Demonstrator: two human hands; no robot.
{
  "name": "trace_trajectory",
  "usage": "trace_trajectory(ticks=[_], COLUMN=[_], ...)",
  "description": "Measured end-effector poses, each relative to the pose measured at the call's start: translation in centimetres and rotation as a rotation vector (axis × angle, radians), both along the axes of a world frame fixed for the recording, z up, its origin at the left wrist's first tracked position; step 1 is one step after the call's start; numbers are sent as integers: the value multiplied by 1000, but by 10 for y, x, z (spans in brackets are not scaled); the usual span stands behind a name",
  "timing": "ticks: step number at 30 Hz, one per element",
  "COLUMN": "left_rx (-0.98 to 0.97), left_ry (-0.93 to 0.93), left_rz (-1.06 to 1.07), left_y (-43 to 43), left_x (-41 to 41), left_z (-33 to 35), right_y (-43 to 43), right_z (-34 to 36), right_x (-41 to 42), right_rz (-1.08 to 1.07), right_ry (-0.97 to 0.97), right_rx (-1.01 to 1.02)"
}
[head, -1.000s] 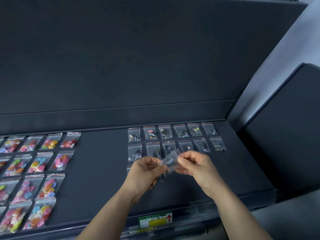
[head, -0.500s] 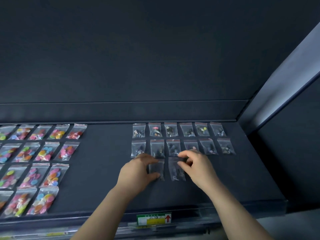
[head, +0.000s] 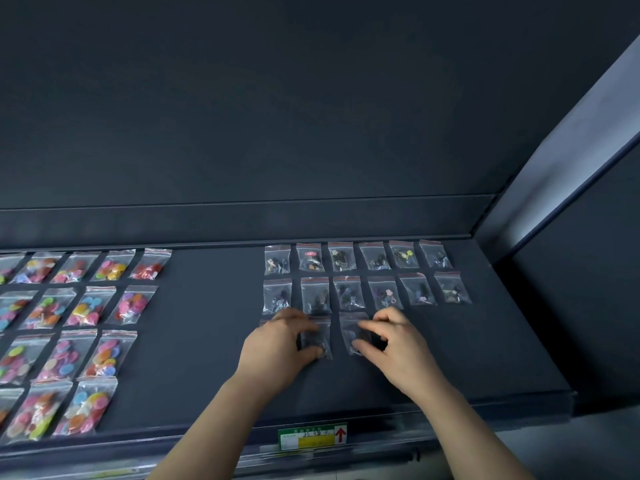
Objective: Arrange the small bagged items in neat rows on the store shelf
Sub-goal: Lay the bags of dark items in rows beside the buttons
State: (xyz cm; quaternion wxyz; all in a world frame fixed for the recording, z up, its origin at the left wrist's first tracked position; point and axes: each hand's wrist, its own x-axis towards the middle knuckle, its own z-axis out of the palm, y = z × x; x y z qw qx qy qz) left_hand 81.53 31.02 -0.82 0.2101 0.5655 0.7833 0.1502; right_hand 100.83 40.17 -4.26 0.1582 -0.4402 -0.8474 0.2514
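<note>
Small clear zip bags of dark zipper pulls lie in two full rows (head: 360, 275) at the back right of the dark shelf (head: 214, 327). A third row has started in front of them. My left hand (head: 277, 348) pinches one third-row bag (head: 320, 336) between fingers and thumb. My right hand (head: 394, 344) pinches the bag beside it (head: 351, 332) the same way. Both bags lie flat on the shelf. Another bag at the row's left end is mostly hidden under my left hand.
Larger bags of colourful buttons (head: 69, 327) fill several rows on the left of the shelf. A bare strip of shelf separates the two groups. A dark back wall (head: 242, 223) and a side panel (head: 540, 258) bound the shelf. A green-yellow price label (head: 311, 436) sits on the front edge.
A second ago both hands held one bag up in the air. They lowered it onto the shelf into the third row, and each hand now pinches a separate flat bag.
</note>
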Motion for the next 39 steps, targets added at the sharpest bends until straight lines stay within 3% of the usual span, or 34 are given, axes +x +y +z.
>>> trace_trajectory(ticks=[4, 5, 9, 15, 19, 24, 27, 32, 36, 39], left_rx=[59, 93, 171, 270, 293, 276, 219, 119, 159, 142], left_ry=[-110, -259, -1259, -1557, -1637, -1538, -1450, -1166, -1283, -1327], left_rz=[106, 175, 485, 481, 475, 487, 400, 161, 268, 291], left_y=[-2, -1, 10, 22, 27, 28, 27, 31, 34, 33], left_x=[2, 1, 1, 20, 36, 40, 39, 42, 48, 52], left_z=[4, 6, 21, 38, 38, 36, 33, 37, 37, 36], right_y=[-2, -2, -6, -14, -13, -2, 4, 6, 4, 5], right_z=[4, 7, 26, 59, 63, 62, 64, 70, 70, 65], right_x=[0, 0, 3, -7, -12, -1, 5, 10, 18, 24], right_rz=[-26, -49, -137, -26, -59, -117, -167, -60, -109, -141], right_ry=[35, 79, 294, 525, 593, 657, 751, 605, 686, 672], right_rx=[-44, -75, -253, -573, -559, -564, -637, -600, -732, -703])
